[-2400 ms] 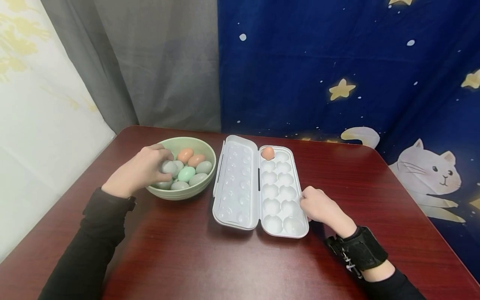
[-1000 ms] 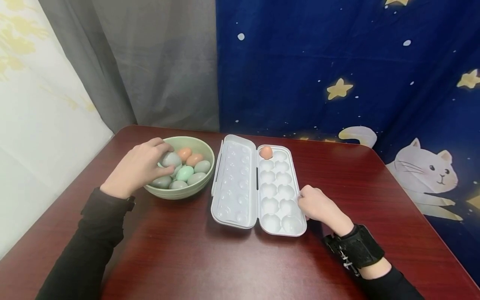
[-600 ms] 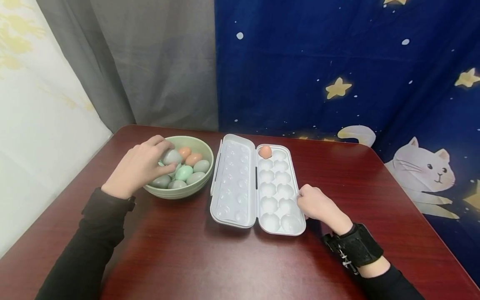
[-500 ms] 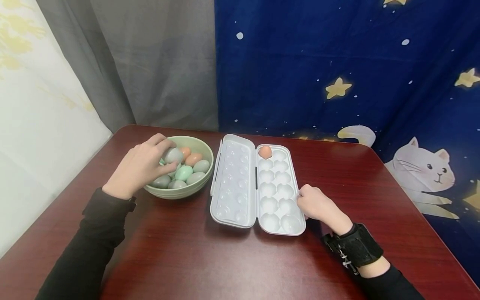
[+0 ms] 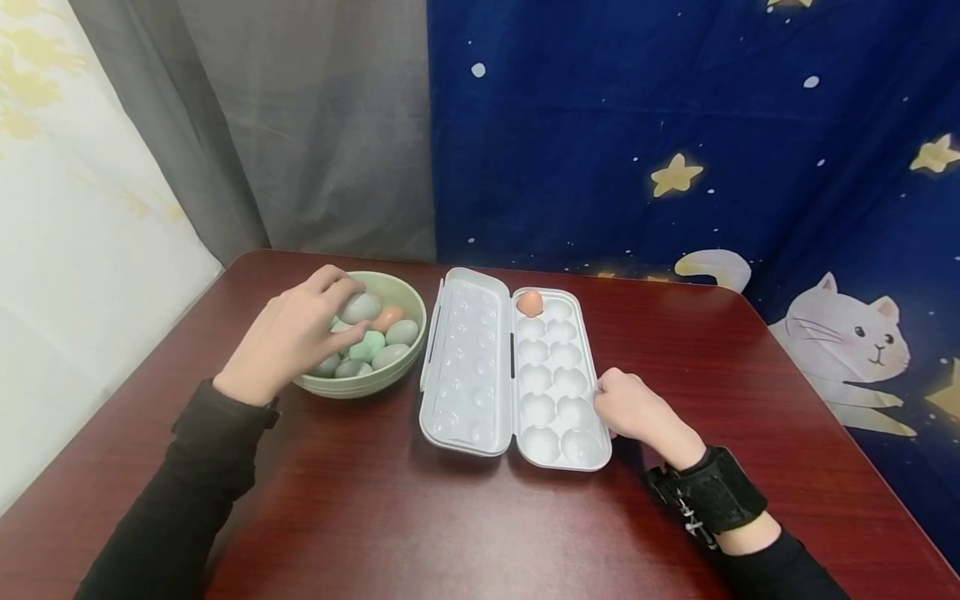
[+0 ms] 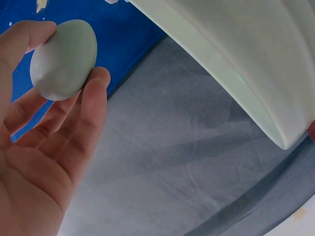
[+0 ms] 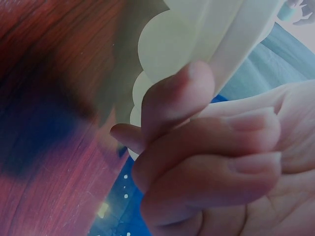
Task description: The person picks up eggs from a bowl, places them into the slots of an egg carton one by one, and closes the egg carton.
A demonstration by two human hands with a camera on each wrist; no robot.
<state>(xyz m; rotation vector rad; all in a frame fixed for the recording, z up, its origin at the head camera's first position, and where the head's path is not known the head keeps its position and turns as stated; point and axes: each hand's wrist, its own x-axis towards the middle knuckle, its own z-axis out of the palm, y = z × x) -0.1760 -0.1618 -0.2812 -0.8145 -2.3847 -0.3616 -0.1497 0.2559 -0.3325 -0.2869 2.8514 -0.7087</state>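
My left hand (image 5: 296, 333) is over the pale green bowl (image 5: 360, 387), pinching a pale grey-green egg (image 6: 64, 60) between thumb and fingertips. In the left wrist view the egg stands clear of the bowl's rim. Below it in the bowl lie several more eggs: grey-green ones, a mint egg (image 5: 367, 345) and a brown egg (image 5: 389, 317). My right hand (image 5: 637, 408), fingers curled, holds the right edge of a white egg carton (image 5: 563, 412); in the right wrist view a fingertip presses against its side. One brown egg (image 5: 530, 303) sits in the carton's far left cup.
The carton's lid (image 5: 468, 367) lies folded open to the left, between the bowl and the cups. Everything stands on a dark red wooden table (image 5: 375, 517). Behind it hang a grey curtain (image 5: 322, 125) and a blue curtain (image 5: 570, 150) with stars and a cat.
My left hand has taken the grey-green egg from among the others, raised it a little and shifted right with it. My right hand has stayed at the carton's edge.
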